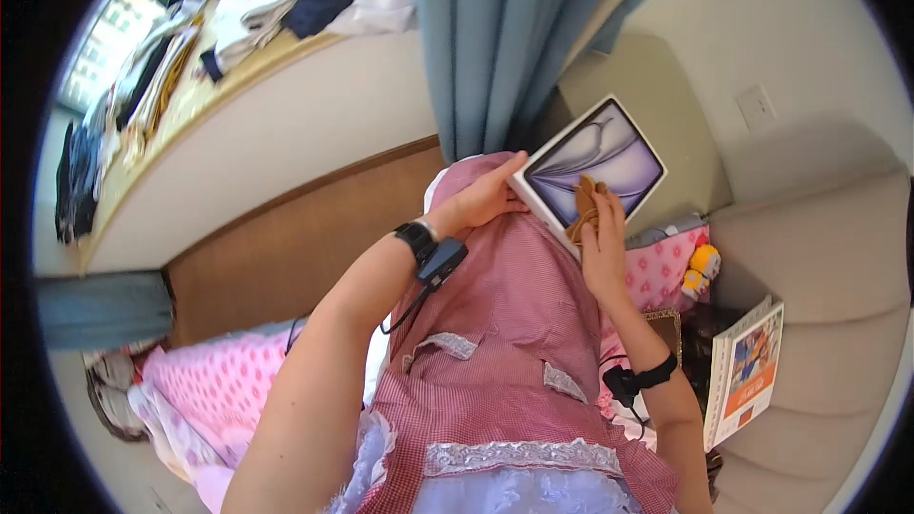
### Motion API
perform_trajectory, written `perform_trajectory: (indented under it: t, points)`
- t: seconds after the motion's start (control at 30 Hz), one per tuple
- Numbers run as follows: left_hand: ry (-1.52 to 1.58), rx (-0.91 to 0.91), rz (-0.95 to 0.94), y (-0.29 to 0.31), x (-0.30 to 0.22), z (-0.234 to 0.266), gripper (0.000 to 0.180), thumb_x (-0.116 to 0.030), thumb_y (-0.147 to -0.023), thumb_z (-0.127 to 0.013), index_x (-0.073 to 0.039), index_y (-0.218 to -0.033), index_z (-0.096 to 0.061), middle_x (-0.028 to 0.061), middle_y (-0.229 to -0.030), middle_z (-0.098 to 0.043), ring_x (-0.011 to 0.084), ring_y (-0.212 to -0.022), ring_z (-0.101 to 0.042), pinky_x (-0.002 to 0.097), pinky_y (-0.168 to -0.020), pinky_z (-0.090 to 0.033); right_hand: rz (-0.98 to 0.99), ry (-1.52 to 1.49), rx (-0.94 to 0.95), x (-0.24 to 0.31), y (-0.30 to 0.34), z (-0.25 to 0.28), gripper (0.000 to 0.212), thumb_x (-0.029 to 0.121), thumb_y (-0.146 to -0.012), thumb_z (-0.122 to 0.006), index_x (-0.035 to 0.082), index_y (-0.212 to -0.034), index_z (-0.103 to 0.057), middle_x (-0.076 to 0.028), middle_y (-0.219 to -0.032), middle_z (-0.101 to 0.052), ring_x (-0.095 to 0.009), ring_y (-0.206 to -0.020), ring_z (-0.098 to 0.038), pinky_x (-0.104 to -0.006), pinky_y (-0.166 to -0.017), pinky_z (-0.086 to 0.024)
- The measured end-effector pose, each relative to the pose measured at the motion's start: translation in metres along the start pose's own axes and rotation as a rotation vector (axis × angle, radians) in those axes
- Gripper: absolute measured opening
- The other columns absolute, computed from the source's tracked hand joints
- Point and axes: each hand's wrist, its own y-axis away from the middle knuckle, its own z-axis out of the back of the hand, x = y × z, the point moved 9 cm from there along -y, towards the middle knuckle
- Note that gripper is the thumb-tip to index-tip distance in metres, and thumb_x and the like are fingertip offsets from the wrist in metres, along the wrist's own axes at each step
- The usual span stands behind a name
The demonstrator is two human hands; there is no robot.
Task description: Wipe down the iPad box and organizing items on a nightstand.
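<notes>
A flat white tablet box [616,148] with a purple swirl picture on its lid is held tilted above my lap. My left hand [487,194] grips its left edge, the thumb on the side and the fingers partly hidden under the box. In my right hand [603,252] is a crumpled brown cloth [583,214], pressed by the fingers against the lower part of the lid. Beneath the box spreads a red checked apron [495,286] with white lace trim, covering my lap.
Folded clothes [276,0] lie along the window ledge at the far left. A blue curtain [514,38] hangs ahead. At right, a small yellow plush toy [702,269] and a white book [752,371] rest by the padded headboard [819,305]. Pink bedding [219,385] lies at left.
</notes>
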Motion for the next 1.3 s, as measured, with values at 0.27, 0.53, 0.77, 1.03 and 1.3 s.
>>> perform_trajectory:
  t: [0.27, 0.53, 0.77, 1.03, 1.3]
  points:
    - [-0.079, 0.013, 0.067, -0.004, 0.012, 0.005, 0.058, -0.06, -0.095, -0.057, -0.012, -0.128, -0.061, 0.0061, -0.112, -0.07, 0.0188, -0.103, -0.067, 0.0318, -0.084, -0.057, 0.218, 0.091, 0.016, 0.017, -0.074, 0.011, 0.032, 0.011, -0.099, -0.052, 0.002, -0.13, -0.055, -0.022, -0.139, -0.051, -0.04, -0.129, -0.051, -0.0422, -0.108, -0.041]
    - [-0.045, 0.022, 0.087, -0.005, 0.017, 0.012, 0.056, -0.061, -0.097, -0.054, -0.014, -0.126, -0.063, 0.0038, -0.106, -0.072, 0.018, -0.094, -0.069, 0.0305, -0.079, -0.058, 0.19, 0.126, -0.011, 0.026, -0.098, -0.011, 0.032, 0.01, -0.098, -0.052, 0.003, -0.129, -0.055, -0.021, -0.129, -0.054, -0.04, -0.116, -0.056, -0.0423, -0.104, -0.044]
    - [0.007, 0.053, 0.09, 0.0, 0.011, 0.003, 0.05, -0.059, -0.098, -0.054, -0.016, -0.121, -0.064, 0.0003, -0.102, -0.072, 0.0156, -0.091, -0.068, 0.0291, -0.072, -0.058, 0.154, 0.052, 0.1, 0.038, -0.071, -0.019, 0.046, 0.007, -0.09, -0.048, -0.003, -0.135, -0.048, -0.025, -0.14, -0.043, -0.042, -0.131, -0.044, -0.0423, -0.113, -0.034]
    - [0.031, 0.081, 0.053, -0.006, 0.019, 0.013, 0.058, -0.068, -0.095, -0.05, -0.02, -0.127, -0.061, -0.0003, -0.116, -0.067, 0.0137, -0.102, -0.062, 0.0296, -0.078, -0.053, 0.271, -0.135, 0.288, 0.096, -0.046, -0.04, 0.057, 0.001, -0.084, -0.057, -0.002, -0.139, -0.044, -0.024, -0.143, -0.04, -0.041, -0.134, -0.042, -0.0414, -0.116, -0.032]
    - [-0.02, 0.022, -0.006, -0.001, 0.012, 0.017, 0.092, -0.088, -0.087, -0.019, -0.022, -0.149, -0.038, 0.0047, -0.145, -0.049, 0.0231, -0.129, -0.05, 0.0461, -0.099, -0.047, 0.579, 0.087, 0.212, 0.109, -0.065, -0.048, 0.03, 0.014, -0.088, -0.065, 0.011, -0.117, -0.061, -0.015, -0.127, -0.055, -0.036, -0.118, -0.054, -0.0476, -0.105, -0.039]
